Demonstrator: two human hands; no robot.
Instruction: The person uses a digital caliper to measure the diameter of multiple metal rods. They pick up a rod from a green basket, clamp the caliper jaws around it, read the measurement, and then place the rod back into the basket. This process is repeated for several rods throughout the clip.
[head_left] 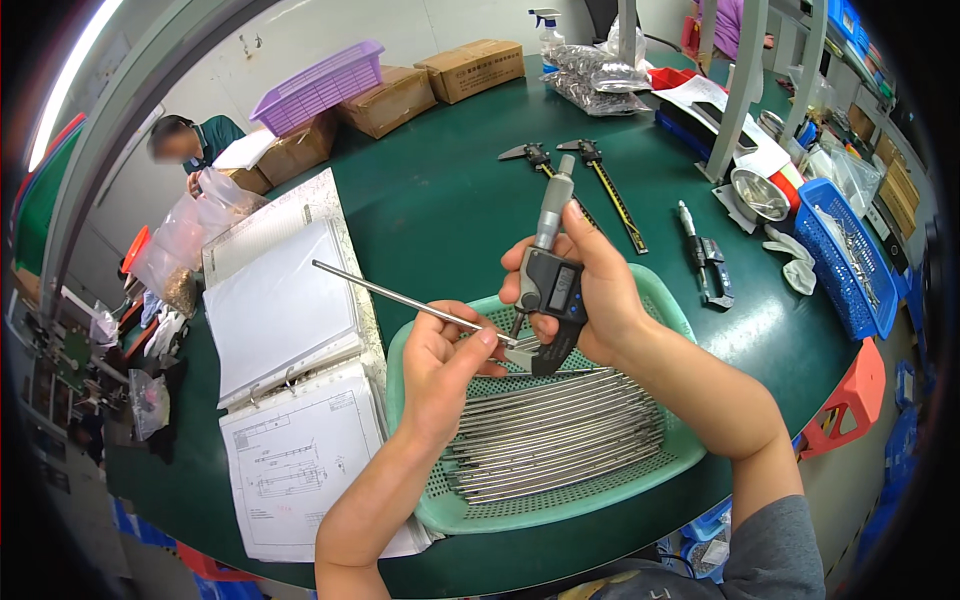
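My left hand (440, 365) pinches a thin metal rod (385, 291) near its right end; the long free part slants up to the left. My right hand (600, 285) is closed round a digital micrometer (553, 285), thumb up along its grey barrel. The rod's right end lies at the micrometer's jaws, beside my left fingertips; whether both jaws touch it I cannot tell. Below both hands stands a green plastic basket (560, 520) with many similar metal rods (555, 435) lying side by side in it.
An open ring binder (275, 320) with a drawing lies left of the basket. Two digital calipers (615, 195) and another micrometer (705, 255) rest on the green table (440, 170). A blue basket (850, 260), metal bowl (760, 195) and glove (792, 262) are at right. Another person (190, 140) sits far left.
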